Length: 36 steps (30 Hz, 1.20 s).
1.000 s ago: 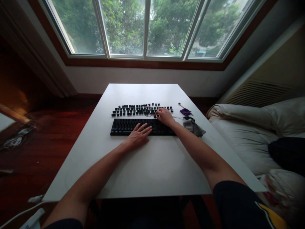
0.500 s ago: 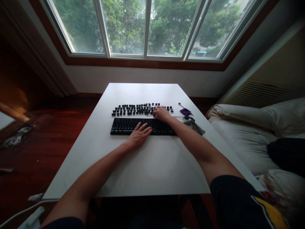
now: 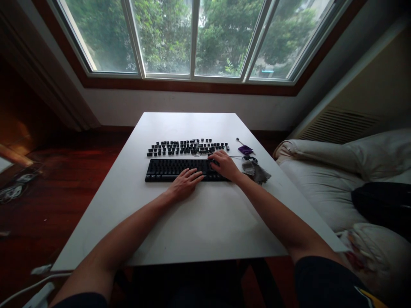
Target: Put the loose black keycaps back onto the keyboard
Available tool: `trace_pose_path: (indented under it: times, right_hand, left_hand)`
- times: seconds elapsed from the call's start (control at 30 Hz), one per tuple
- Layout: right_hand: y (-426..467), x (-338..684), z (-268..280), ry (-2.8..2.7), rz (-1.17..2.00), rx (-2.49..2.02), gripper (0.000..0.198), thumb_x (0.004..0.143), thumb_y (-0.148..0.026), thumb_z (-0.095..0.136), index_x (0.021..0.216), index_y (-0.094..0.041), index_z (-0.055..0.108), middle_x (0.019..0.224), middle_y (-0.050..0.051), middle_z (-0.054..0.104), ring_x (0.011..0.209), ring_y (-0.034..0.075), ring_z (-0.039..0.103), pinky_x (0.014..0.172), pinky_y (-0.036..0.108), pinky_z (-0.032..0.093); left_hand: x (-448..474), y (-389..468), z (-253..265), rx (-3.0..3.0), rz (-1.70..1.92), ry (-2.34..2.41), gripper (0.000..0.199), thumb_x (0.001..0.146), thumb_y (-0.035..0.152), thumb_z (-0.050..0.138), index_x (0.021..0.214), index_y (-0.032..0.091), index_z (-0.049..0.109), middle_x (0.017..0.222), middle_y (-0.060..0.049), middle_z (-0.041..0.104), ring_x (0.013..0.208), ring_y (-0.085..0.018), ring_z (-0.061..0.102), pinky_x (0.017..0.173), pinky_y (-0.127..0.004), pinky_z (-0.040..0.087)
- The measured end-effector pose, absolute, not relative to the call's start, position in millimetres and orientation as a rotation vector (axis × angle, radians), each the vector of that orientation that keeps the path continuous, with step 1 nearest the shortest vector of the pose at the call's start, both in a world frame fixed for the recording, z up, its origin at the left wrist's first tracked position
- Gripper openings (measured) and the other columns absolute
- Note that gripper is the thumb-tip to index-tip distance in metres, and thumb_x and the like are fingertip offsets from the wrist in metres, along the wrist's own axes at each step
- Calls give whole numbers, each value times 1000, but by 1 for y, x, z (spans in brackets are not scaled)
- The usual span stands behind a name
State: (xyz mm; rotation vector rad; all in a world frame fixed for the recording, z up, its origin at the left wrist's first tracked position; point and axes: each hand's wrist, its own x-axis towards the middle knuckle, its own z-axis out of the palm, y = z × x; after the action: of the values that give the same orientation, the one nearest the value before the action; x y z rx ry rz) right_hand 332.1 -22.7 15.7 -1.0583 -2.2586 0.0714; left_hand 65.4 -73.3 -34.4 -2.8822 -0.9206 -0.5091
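On the white table lies a black keyboard (image 3: 167, 167), long side toward me. My left hand (image 3: 186, 183) rests flat on its front middle part, fingers stretched and slightly apart, holding nothing visible. Over the keyboard's right part is my right hand (image 3: 224, 164), its fingers bent toward the thumb. Whatever is at those fingertips is too small and dark to make out. Several loose black keycaps (image 3: 173, 150) lie in rows just behind the keyboard. A thin looped wire tool (image 3: 196, 154) seems to lie among them.
Right of the keyboard are a crumpled grey cloth (image 3: 258, 172), a dark coiled cable (image 3: 250, 158), a purple cloth (image 3: 245, 149) and a small brush (image 3: 239, 140). A pale sofa (image 3: 311, 171) stands along the table's right side; the window (image 3: 192, 42) is beyond.
My right hand has drawn back from the keycap rows to above the keyboard's right part. My left hand stays on the keyboard. The whole view has shifted slightly.
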Motion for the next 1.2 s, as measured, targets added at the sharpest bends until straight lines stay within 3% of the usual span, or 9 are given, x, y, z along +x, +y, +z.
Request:
trace_pose_path:
  times: [0.33,0.63,0.97,1.2]
  right_hand:
    - [-48,337,7,-2120,184,-1027,21,88,-18,62,107,-26,69,105,6,69,104,26,56,95,45,48]
    - [-42,354,-14,-2090,252,-1148,14,87,-26,66,100,-25,71,100,6,69,103,27,58,94,46,46]
    - [-43,365,-18,-2180,446,-1248,15,85,-27,67,99,-23,72,94,5,71,92,23,60,83,39,49]
    - [-41,362,-22,-2210,442,-1257,9,85,-25,68,93,-22,71,94,5,67,92,22,59,83,36,48]
  left_hand:
    - [61,-69,-30,-2926,-488,-912,55,99,19,44,153,24,42,156,-5,46,148,-25,33,121,-51,28]
    - [53,-62,-28,-2951,-506,-939,56,95,18,49,151,24,46,155,-6,48,145,-26,38,119,-51,31]
    - [52,-62,-30,-2966,-531,-937,57,94,19,50,151,25,46,155,-7,48,144,-26,40,119,-50,33]
    - [53,-63,-29,-2964,-529,-942,56,95,19,50,150,25,46,155,-7,48,143,-26,41,118,-49,34]
